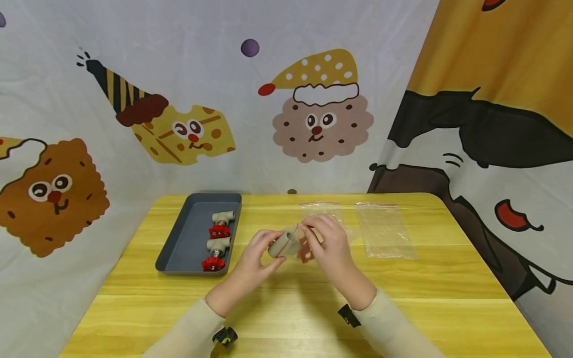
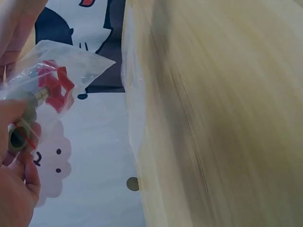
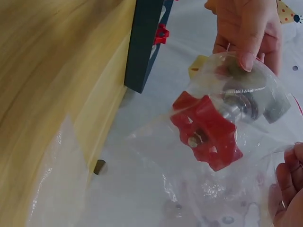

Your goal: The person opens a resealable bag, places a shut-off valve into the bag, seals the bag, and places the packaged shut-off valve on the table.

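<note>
Above the middle of the table, my left hand [image 1: 255,256] pinches a grey pipe valve [image 1: 280,245] by its body, thumb on one side and fingers on the other. A clear zip bag [image 3: 158,142] surrounds the valve, its red seal line running across the open pipe end [image 2: 19,136]. The valve's red handwheel [image 3: 207,132] shows through the plastic, pointing away from the left hand. My right hand [image 1: 329,243] pinches the bag near its opening, to the right of the valve. In the right wrist view, the left thumb [image 3: 247,52] presses the plastic against the valve body.
A dark grey tray [image 1: 179,248] stands on the left of the table, with two similar valves [image 1: 218,246] along its right side. Two flat clear bags lie towards the back: one bag [image 1: 385,233] at right, another bag [image 1: 320,206] partly behind the right hand.
</note>
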`<state>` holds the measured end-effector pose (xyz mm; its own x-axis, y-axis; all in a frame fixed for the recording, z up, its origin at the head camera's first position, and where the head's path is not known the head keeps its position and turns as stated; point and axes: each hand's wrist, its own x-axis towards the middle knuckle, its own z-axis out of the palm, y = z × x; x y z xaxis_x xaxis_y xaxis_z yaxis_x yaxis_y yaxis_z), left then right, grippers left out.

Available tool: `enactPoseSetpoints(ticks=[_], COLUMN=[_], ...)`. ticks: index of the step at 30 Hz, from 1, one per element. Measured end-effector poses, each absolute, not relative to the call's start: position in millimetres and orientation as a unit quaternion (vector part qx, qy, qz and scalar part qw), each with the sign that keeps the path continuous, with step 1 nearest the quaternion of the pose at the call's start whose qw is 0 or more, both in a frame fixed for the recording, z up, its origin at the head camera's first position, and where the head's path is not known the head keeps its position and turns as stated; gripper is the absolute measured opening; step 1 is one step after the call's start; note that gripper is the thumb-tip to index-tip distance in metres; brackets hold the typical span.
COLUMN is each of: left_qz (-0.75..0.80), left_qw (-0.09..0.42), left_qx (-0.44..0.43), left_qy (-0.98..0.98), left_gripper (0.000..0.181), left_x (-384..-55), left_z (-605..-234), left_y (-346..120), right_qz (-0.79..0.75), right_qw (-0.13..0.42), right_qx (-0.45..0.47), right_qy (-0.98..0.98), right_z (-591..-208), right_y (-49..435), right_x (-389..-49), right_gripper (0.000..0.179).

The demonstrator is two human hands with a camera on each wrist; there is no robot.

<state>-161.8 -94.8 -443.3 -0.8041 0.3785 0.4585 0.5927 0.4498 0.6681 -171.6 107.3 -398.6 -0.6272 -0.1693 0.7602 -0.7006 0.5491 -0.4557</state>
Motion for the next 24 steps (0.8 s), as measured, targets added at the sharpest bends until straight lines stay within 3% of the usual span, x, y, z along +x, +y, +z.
enactPoseSetpoints(ticks=[5,13,24], left_qz=[-0.382,-0.253,-0.27], left_qw=[0.164,0.169,0.198], left_qx=[-0.308,-0.338,-0.354], left_qy=[-0.856,-0.891,-0.873], left_gripper=[0.059,0.06,0.04], left_x=[-163,-161,-163], left_z=[-439,-427,-418], left_y=[-96,-97,-98], right_qz=[0.397,0.416,0.444], right_qw=[0.317,0.283,0.279], right_qx=[0.26,0.249,0.249], right_qy=[-0.821,-0.828,-0.814], right_z=[-397,-396,-394], right_y=[112,117,127], right_x=[-172,-174,-176], right_gripper=[0.004,0.007,0.008])
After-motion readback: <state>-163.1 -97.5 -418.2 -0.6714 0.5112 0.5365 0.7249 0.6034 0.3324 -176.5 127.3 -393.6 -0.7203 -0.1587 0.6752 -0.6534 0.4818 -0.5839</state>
